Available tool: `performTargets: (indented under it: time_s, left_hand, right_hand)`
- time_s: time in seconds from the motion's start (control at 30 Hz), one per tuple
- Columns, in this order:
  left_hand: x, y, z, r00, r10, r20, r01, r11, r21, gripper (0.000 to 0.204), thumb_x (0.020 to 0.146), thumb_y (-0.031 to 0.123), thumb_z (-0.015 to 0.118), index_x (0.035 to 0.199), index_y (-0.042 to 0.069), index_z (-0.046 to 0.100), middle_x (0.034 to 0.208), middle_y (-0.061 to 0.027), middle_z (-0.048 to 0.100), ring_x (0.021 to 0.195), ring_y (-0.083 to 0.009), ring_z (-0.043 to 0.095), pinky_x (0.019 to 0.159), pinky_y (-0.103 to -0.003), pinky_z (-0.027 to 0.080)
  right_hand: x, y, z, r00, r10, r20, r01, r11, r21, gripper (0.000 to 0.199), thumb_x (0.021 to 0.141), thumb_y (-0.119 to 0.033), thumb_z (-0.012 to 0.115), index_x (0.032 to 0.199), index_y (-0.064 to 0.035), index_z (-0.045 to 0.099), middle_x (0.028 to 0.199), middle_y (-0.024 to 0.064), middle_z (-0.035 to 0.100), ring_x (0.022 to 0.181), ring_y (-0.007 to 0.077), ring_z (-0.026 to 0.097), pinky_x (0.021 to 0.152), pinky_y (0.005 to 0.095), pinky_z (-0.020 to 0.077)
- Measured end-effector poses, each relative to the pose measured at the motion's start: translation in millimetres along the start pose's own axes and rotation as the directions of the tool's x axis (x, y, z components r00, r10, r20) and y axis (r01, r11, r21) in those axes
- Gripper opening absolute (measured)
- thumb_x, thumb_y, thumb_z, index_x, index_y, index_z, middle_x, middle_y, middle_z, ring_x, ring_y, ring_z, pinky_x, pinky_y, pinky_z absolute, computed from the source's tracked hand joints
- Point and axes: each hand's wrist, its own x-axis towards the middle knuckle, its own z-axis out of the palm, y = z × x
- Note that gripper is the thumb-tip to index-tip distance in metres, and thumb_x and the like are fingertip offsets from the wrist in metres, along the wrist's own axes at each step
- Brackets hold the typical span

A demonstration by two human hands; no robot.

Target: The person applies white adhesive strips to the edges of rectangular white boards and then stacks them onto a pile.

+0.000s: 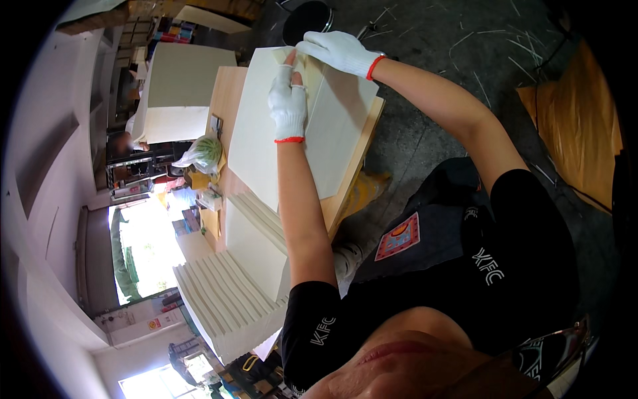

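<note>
A large cream board (pixel 256 133) lies on a light wood table (pixel 228 90), with a yellowish strip near its far end and a second pale panel (pixel 345 110) to the right. My left hand (pixel 287 106), in a white knitted glove with a red cuff, rests on the board. Its bare index finger and thumb show, stretched out and apart beside the strip. At the far edge my right hand (pixel 339 53), gloved alike, lies with its fingers extended toward the left fingertip. Whether any edge is pinched under the right fingers is hidden.
Stacked cream boards (pixel 226 292) stand at the near left, beside my left arm. A plastic bag with something green (pixel 206 154) sits at the table's left edge. Another pale stack (pixel 183 86) is farther left. A round black stool (pixel 308 23) and scattered strips lie beyond.
</note>
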Motion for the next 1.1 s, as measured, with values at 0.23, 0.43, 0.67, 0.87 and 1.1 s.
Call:
performTargets:
  time_s: [0.23, 0.43, 0.67, 0.87, 1.1]
  left_hand:
    - [4, -9, 0, 0.996, 0.084, 0.042, -0.088, 0.991, 0.103, 0.028, 0.089, 0.021, 0.071, 0.115, 0.012, 0.068, 0.111, -0.0164, 0.07, 0.104, -0.0332, 0.066, 0.089, -0.038, 0.051]
    - [3, -9, 1, 0.993, 0.118, 0.012, -0.118, 0.989, 0.084, 0.027, 0.09, 0.021, 0.07, 0.116, 0.013, 0.068, 0.112, -0.0161, 0.07, 0.105, -0.0329, 0.066, 0.091, -0.038, 0.051]
    - [4, -4, 0, 0.998, 0.052, 0.036, -0.052, 0.999, 0.007, 0.027, 0.09, 0.021, 0.07, 0.116, 0.012, 0.068, 0.112, -0.0147, 0.07, 0.105, -0.0324, 0.066, 0.092, -0.038, 0.051]
    - [5, -18, 4, 0.978, 0.21, -0.003, -0.208, 0.971, 0.122, 0.029, 0.088, 0.016, 0.073, 0.115, 0.009, 0.068, 0.097, -0.0079, 0.072, 0.067, -0.0108, 0.056, 0.066, -0.028, 0.047]
    - [1, -2, 3, 0.993, 0.11, -0.034, -0.109, 0.994, 0.023, 0.022, 0.092, 0.013, 0.065, 0.114, 0.011, 0.068, 0.11, -0.0155, 0.07, 0.104, -0.0321, 0.067, 0.09, -0.038, 0.051]
  right_hand:
    - [-1, 6, 4, 0.995, -0.077, -0.056, 0.079, 0.997, 0.024, 0.036, 0.102, -0.045, 0.041, 0.106, -0.0158, 0.062, 0.092, 0.0143, 0.066, 0.089, 0.0374, 0.063, 0.074, 0.0485, 0.0468]
    - [-2, 3, 2, 0.995, -0.076, -0.071, 0.078, 0.997, 0.026, 0.036, 0.102, -0.045, 0.041, 0.104, -0.0146, 0.061, 0.09, 0.0153, 0.065, 0.087, 0.0383, 0.063, 0.073, 0.049, 0.0458]
    - [0, 5, 1, 0.999, -0.01, -0.034, 0.009, 1.0, -0.024, 0.033, 0.101, -0.041, 0.043, 0.11, -0.015, 0.062, 0.094, 0.0137, 0.068, 0.088, 0.0375, 0.065, 0.075, 0.0487, 0.0501]
    - [-1, 8, 5, 0.995, -0.083, -0.058, 0.082, 0.996, -0.018, 0.033, 0.101, -0.041, 0.044, 0.11, -0.0146, 0.061, 0.094, 0.0139, 0.068, 0.087, 0.0375, 0.065, 0.075, 0.0487, 0.0501]
    - [-2, 3, 2, 1.0, 0.017, -0.015, -0.017, 0.999, 0.028, 0.034, 0.101, -0.042, 0.042, 0.105, -0.0144, 0.061, 0.09, 0.0144, 0.066, 0.086, 0.0376, 0.064, 0.073, 0.0486, 0.0471]
